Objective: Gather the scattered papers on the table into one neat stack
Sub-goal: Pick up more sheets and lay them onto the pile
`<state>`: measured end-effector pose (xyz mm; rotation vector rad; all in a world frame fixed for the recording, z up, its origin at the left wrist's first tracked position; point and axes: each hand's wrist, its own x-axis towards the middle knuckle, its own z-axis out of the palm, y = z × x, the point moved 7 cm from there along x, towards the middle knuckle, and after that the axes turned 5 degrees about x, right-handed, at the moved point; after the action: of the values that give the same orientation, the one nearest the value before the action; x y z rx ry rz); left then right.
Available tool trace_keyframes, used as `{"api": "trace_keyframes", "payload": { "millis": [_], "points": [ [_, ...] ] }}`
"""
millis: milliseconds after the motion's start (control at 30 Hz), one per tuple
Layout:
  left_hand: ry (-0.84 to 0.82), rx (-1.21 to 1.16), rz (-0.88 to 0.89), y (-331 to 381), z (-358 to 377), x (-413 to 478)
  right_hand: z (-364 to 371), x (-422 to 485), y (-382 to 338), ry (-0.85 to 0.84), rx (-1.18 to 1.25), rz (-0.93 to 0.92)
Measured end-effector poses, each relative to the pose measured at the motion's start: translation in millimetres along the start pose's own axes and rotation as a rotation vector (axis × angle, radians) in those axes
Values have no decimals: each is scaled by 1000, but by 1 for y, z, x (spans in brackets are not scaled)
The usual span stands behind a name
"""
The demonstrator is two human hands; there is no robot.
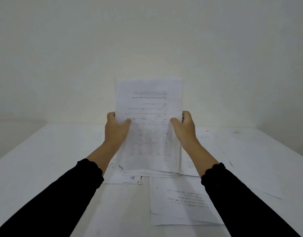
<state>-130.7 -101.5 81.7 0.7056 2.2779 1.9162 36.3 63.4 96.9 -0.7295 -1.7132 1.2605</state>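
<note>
A bundle of printed white papers point(149, 106) stands upright in the middle of the view, its lower edge resting on the white table point(53, 151). My left hand point(115, 130) grips the bundle's left edge, thumb on the front. My right hand point(184, 128) grips its right edge the same way. Under the bundle's foot lie more loose sheets point(132, 178), fanned and overlapping. A separate printed sheet point(181, 200) lies flat on the table nearer to me, to the right of centre.
Another sheet point(188, 163) pokes out behind my right forearm. A faint large sheet point(260, 170) lies on the table's right side. A small red mark point(207, 131) shows at the back right. A plain wall rises behind the table.
</note>
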Motion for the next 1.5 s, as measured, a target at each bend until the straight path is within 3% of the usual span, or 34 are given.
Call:
{"api": "trace_keyframes", "payload": {
  "millis": [67,167,300,433,733,1033,1200,1367,1500],
  "points": [
    [-95,88,-98,-21,9,-5,4,-5,21,-59,-78,88],
    [-131,153,-94,-30,17,-10,7,-6,37,-95,-166,102],
    [-134,185,15,0,27,-3,-10,10,21,2,-179,55],
    [-259,184,18,20,57,3,-42,30,11,103,-213,42],
    [-438,262,-50,-5,148,-10,-113,53,73,192,-388,217],
    [-512,489,-136,-36,201,-15,-150,69,139,131,-610,390],
    [-449,613,-119,-37,213,-16,-154,69,162,25,-920,567],
    [-529,514,-204,-49,223,-17,-156,67,171,18,-943,615],
    [-544,379,-268,-47,226,-23,-159,66,174,58,-814,667]
  ]
}}
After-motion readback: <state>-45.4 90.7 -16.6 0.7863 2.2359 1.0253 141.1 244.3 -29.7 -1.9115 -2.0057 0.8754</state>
